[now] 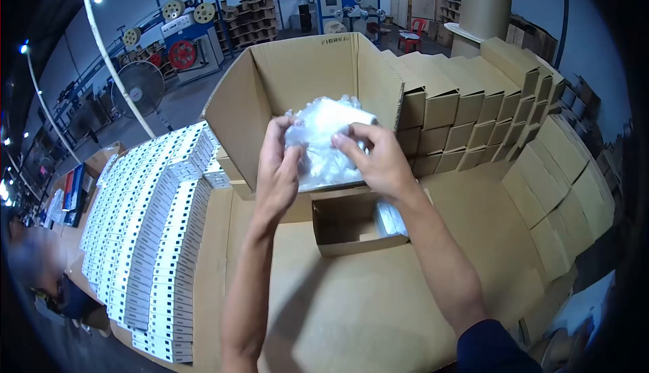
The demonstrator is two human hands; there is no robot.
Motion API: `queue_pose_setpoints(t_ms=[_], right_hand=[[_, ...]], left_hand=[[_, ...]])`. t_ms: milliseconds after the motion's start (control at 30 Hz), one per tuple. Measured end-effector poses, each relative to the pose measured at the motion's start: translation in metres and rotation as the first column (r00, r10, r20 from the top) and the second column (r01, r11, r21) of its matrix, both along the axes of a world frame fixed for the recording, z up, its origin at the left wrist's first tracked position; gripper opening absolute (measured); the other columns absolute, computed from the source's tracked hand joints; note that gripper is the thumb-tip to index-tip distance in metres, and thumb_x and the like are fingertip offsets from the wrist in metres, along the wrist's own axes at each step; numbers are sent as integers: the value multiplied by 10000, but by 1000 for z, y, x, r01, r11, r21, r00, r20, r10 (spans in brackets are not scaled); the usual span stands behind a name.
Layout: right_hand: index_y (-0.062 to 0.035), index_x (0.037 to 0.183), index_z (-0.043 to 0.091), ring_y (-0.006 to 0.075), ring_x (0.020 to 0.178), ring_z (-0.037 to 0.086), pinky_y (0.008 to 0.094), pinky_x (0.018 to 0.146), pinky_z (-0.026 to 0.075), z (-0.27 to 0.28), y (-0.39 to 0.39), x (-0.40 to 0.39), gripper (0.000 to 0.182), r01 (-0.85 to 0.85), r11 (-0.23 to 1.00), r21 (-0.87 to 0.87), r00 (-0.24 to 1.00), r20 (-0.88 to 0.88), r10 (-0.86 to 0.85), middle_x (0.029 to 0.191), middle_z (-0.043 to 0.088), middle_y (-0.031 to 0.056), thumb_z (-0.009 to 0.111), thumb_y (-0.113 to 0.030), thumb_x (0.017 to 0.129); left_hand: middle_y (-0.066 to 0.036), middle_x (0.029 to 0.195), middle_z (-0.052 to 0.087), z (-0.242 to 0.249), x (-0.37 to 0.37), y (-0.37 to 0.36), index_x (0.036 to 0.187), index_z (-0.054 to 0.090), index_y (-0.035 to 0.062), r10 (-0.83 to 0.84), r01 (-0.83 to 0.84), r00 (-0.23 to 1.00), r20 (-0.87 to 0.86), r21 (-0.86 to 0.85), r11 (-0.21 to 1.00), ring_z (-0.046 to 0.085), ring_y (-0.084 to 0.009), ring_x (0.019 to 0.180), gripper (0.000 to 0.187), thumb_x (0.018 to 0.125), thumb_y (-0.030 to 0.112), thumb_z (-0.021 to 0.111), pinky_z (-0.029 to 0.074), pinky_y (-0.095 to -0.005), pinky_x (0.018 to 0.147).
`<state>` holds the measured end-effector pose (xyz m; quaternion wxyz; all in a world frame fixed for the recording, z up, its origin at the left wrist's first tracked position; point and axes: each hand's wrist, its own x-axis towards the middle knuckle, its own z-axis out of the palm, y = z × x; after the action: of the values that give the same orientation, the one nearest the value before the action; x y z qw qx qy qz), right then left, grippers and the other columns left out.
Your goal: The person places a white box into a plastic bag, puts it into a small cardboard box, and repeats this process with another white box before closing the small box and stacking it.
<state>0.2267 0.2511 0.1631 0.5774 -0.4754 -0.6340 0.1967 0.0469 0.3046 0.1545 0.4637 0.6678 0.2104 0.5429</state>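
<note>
Between my two hands is a clear plastic bag (331,117) with something white in or behind it, held over a large open cardboard box (304,65). My left hand (277,163) pinches the bag's left side with thumb and fingers. On the right side, my right hand (380,160) grips it the same way. More crumpled clear plastic bags (328,163) fill the large box below. Nearer to me stands a small open carton (358,246), and a plastic-wrapped pack (390,219) lies at its right end, partly hidden by my right forearm.
Stacked white boxes (145,217) line the table's left side. Small brown cartons (460,109) are stacked behind right, with more cartons (561,184) along the right edge. A person (51,265) is at the far left. A fan (138,92) and machines stand beyond.
</note>
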Motion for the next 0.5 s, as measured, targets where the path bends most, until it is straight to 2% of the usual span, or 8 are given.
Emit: queue_pose_setpoints(t_ms=[133,200,233,300,367,400,433,500], right_hand=[[-4,856,687,74,659,419,281,603,362,-20,-72,-5,287,-6,998,-68,994,-109,-2,689,475,-15,731,-263,970],[5,859,675,103,692,437,293,616,379,-35,-105,-8,309,54,998,-39,992,-109,-58,763,497,25,760,-277,953],[10,866,673,121,696,446,297,622,388,-41,-122,-9,315,85,996,-35,992,-88,-88,787,509,43,769,-280,946],[19,860,656,190,716,479,331,647,425,-49,-158,-14,336,220,975,-27,975,-21,-220,850,553,100,784,-284,929],[19,851,651,225,741,507,351,671,448,-50,-197,-17,339,309,943,-125,951,60,-304,907,578,133,797,-281,913],[34,817,627,144,713,454,311,627,419,-58,-209,-21,350,336,941,38,939,68,-338,864,516,92,804,-250,916],[34,822,630,162,722,476,321,638,431,-62,-221,-23,343,334,942,28,939,74,-335,873,535,103,809,-246,908],[31,841,641,226,803,565,349,701,477,-68,-247,-26,306,327,945,0,940,106,-325,964,597,150,818,-215,886]], left_hand=[[-47,1132,509,-9,-13,-58,1234,501,33,-39,82,951,306,-128,988,511,-93,979,340,904,-41,466,465,-227,847],[-55,1099,506,-4,-14,-91,1222,493,32,37,55,895,444,-192,980,505,-104,938,334,900,-56,485,480,-238,830],[-57,1088,507,-11,-23,-100,1206,497,33,-72,213,823,564,-187,959,513,-119,920,308,908,-45,507,477,-262,806],[-56,1071,512,-14,-28,-134,1200,498,31,97,-63,908,407,-98,993,522,-133,885,297,912,-38,523,473,-286,779],[-86,1027,592,-30,-37,-172,1145,576,15,342,-352,935,88,306,885,591,-190,914,285,868,-28,631,510,-328,825],[-112,1067,615,-29,-37,-192,1152,597,16,418,-334,907,-48,522,785,614,-230,957,316,847,1,678,519,-350,856],[-138,1108,637,-24,-36,-212,1160,617,18,508,-258,846,-163,709,657,637,-271,1000,350,826,30,724,527,-372,888],[-162,1183,650,-23,-24,-237,1188,633,24,476,-106,807,-350,706,700,631,-336,1071,420,797,84,774,521,-410,941]])
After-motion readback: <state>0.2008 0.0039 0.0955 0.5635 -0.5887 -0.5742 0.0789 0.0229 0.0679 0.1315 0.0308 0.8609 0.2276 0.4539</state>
